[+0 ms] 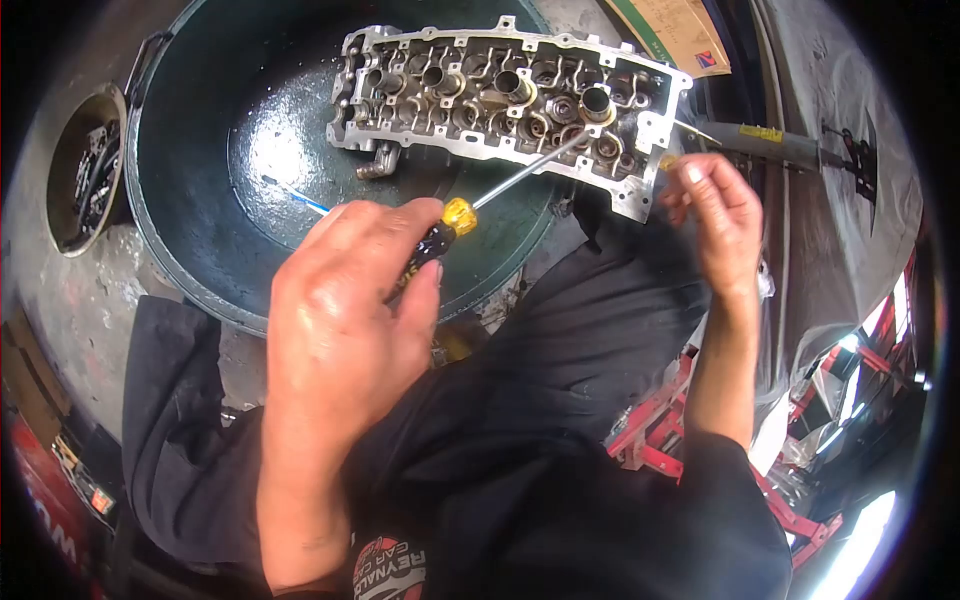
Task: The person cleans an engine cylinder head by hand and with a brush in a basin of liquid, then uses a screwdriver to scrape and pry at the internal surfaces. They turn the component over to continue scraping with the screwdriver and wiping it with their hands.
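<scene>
Left hand (345,305) lower centre, closed around black-and-yellow screwdriver (450,225); shaft angled up-right, tip in a bore of the cylinder head (500,95). Right hand (715,215) at centre right, fingers loosely curled, pinching a small yellowish piece (668,161) just beside the head's right corner. Cylinder head lying across dark round basin (215,110), upper centre. Round tub of dark parts (85,170) at upper left. Grey tool with yellow label (770,140) upper right.
</scene>
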Tool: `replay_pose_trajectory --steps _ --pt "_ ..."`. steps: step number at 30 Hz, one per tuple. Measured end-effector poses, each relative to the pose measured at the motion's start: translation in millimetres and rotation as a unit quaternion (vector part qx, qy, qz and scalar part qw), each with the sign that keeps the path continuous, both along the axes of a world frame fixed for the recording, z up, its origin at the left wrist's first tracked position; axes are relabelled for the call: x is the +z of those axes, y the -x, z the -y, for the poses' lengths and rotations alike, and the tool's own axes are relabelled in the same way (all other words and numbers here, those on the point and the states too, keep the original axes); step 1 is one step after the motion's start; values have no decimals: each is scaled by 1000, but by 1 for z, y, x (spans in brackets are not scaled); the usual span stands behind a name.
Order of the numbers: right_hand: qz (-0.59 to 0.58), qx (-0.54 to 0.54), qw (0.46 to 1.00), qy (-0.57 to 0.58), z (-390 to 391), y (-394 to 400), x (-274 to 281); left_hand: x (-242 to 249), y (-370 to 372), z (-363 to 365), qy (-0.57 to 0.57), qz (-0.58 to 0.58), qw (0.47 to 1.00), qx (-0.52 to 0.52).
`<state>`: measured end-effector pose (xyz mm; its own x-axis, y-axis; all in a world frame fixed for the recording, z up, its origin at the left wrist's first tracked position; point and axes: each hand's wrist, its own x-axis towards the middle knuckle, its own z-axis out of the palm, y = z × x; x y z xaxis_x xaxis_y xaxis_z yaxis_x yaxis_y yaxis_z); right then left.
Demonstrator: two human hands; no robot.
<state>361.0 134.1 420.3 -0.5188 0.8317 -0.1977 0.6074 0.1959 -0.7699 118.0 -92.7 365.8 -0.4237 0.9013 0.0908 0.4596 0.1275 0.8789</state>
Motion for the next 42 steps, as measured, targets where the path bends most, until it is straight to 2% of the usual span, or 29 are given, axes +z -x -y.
replay_pose_trajectory --steps 2,5,10,13,17,20,28,38,42 --pt "-2 -23 1000 16 23 -4 -12 -3 -12 -9 -55 -81 995 -4" --pt "-15 -62 995 83 48 -13 -30 1 -34 -18 -55 -139 988 -27" --pt "-48 -59 992 98 66 -24 -46 3 -55 -34 -79 -186 979 -41" --pt "-55 -55 992 95 68 -29 -51 23 -55 -28 -50 -211 975 -48" --pt "-71 -64 991 93 67 -36 -60 44 -59 -31 -61 -200 976 -65" --pt "-83 -66 989 99 66 -35 -65 34 -66 -49 -99 -219 968 -66" --pt "-85 -81 986 116 62 -37 -69 21 -77 -71 -50 -236 966 -93" --pt "-86 -78 987 112 61 -36 -71 2 -79 -64 -111 -263 955 -79" --pt "-83 -72 988 106 61 -36 -70 -6 -82 -58 -77 -299 948 -73"
